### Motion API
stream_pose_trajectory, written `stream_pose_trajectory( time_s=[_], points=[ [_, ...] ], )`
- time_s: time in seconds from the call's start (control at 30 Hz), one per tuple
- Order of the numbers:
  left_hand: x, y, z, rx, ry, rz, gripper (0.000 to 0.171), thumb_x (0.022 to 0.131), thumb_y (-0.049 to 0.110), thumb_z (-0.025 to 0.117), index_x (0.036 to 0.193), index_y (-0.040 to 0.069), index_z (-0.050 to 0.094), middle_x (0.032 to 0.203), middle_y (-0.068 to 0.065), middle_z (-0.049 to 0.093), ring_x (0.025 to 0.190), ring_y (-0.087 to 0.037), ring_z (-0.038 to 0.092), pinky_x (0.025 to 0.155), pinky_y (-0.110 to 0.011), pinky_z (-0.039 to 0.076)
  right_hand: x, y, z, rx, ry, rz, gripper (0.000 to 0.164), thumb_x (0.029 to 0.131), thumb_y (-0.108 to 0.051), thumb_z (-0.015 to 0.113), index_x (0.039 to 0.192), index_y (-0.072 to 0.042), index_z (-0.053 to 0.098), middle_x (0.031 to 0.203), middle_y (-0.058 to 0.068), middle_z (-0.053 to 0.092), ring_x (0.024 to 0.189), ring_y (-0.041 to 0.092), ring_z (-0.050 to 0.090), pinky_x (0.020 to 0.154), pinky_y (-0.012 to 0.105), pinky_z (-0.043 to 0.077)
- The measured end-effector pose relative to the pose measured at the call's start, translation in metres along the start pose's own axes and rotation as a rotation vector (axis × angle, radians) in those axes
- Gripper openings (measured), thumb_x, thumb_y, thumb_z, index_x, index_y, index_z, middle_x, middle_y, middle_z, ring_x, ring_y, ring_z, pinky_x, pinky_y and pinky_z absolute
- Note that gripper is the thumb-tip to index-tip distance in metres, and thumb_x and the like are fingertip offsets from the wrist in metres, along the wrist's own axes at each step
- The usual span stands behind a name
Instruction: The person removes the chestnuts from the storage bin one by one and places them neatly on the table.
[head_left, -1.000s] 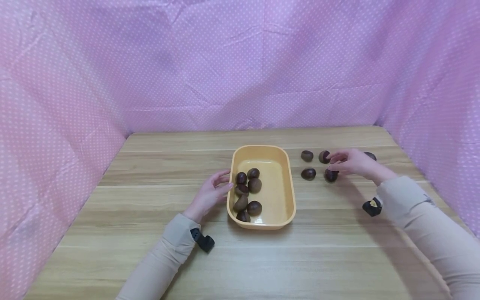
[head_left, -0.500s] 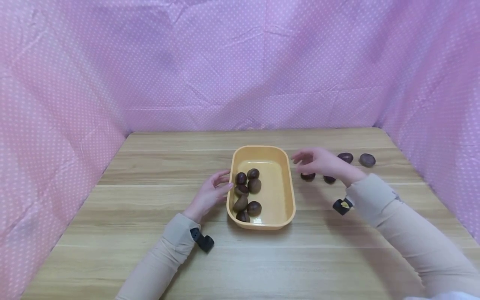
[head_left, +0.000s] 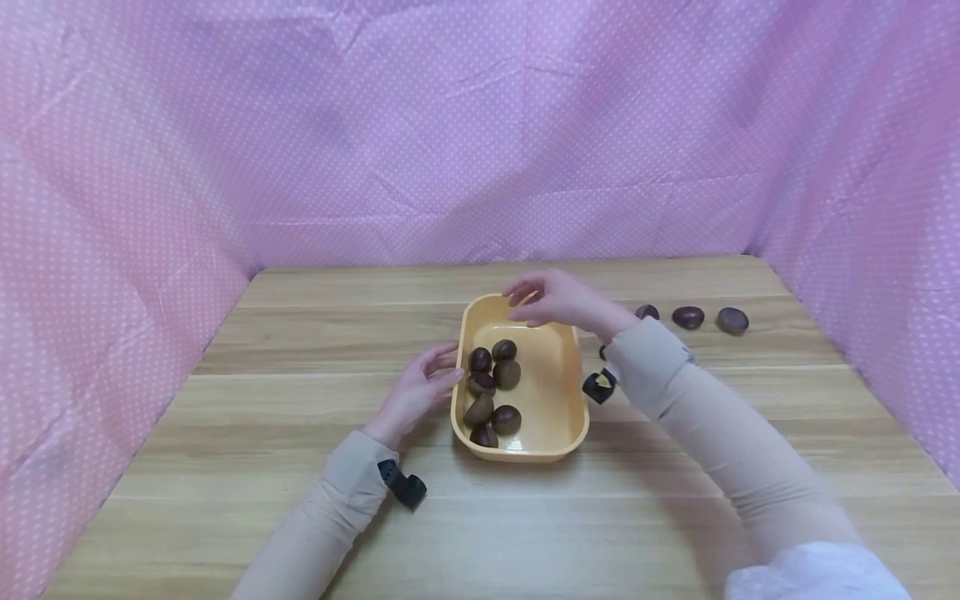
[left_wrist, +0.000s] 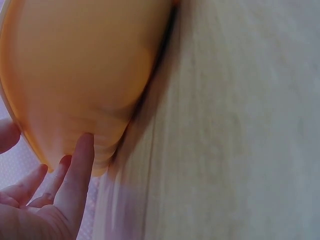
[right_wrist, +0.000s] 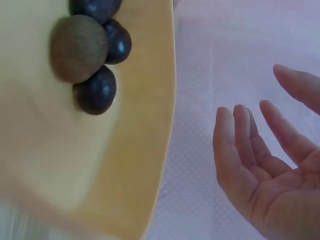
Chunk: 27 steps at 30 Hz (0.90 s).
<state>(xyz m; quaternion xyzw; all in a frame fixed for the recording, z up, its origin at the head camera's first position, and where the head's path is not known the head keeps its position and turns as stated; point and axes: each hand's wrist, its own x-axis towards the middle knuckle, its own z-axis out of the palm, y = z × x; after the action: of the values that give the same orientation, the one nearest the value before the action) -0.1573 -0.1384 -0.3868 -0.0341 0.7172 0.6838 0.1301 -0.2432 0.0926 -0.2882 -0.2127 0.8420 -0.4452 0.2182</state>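
Note:
A yellow-orange rectangular tray (head_left: pixel 551 454) holds several brown chestnuts (head_left: pixel 507 374), grouped along its left side. My left hand (head_left: pixel 420 390) is at the tray's left wall. In the left wrist view its extended fingers (left_wrist: pixel 80 172) meet the outer wall, and the thumb lies right at the rim. Over the tray's far right end is my right hand (head_left: pixel 558 300), fingers loosely bent. The right wrist view shows its palm and fingers (right_wrist: pixel 225 142) spread apart with nothing between them, beyond the tray's edge in that view.
To the right of the tray a row of chestnuts (head_left: pixel 688 317) lies on the wooden table (head_left: pixel 300 350). One more peeks out beside the right sleeve (head_left: pixel 648 367), which hides part of that area. Pink dotted cloth (head_left: pixel 450 125) hangs behind and at both sides.
My right hand has moved left from the loose chestnuts to above the tray's far end. The left hand has stayed at the tray's side. The chestnuts in the tray look unmoved.

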Motion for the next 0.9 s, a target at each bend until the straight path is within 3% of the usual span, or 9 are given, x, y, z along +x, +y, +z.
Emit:
stream_pose_trajectory(
  time_s=[0.13,0.37,0.7,0.9],
  points=[
    [0.000,-0.002,0.000,-0.002,-0.007,0.000,0.055,0.093,0.005,0.057,0.143,0.007,0.036,0.139,-0.023,0.044,0.115,-0.033,0.055,0.091,-0.044,0.053,0.018,0.001,0.007,0.023,-0.014,0.018,0.046,0.088,-0.013,0.066,0.130,0.000,0.052,0.124,0.020,0.058,0.109,0.030,0.060,0.082,0.032,0.058],
    [0.001,-0.002,-0.001,-0.010,-0.023,0.006,0.053,0.094,0.006,0.055,0.143,0.007,0.036,0.138,-0.023,0.045,0.114,-0.031,0.055,0.092,-0.045,0.053,0.041,0.017,0.022,0.059,-0.098,0.101,0.047,0.088,-0.011,0.065,0.131,0.002,0.049,0.127,0.022,0.054,0.115,0.033,0.056,0.092,0.042,0.054],
    [0.001,-0.002,-0.001,-0.008,-0.015,-0.004,0.054,0.093,0.006,0.057,0.143,0.009,0.037,0.138,-0.021,0.045,0.117,-0.034,0.055,0.091,-0.042,0.054,0.049,0.030,0.032,-0.055,-0.111,0.153,0.048,0.086,-0.015,0.067,0.129,0.001,0.052,0.129,0.022,0.053,0.113,0.031,0.056,0.092,0.038,0.053],
    [0.001,-0.001,-0.001,-0.001,-0.017,-0.012,0.055,0.092,0.006,0.057,0.144,0.011,0.036,0.140,-0.020,0.045,0.118,-0.035,0.054,0.092,-0.041,0.054,0.052,0.043,0.033,-0.139,-0.115,0.151,0.046,0.083,-0.014,0.071,0.124,0.000,0.056,0.121,0.020,0.060,0.100,0.021,0.059,0.083,0.031,0.053]
  ],
)
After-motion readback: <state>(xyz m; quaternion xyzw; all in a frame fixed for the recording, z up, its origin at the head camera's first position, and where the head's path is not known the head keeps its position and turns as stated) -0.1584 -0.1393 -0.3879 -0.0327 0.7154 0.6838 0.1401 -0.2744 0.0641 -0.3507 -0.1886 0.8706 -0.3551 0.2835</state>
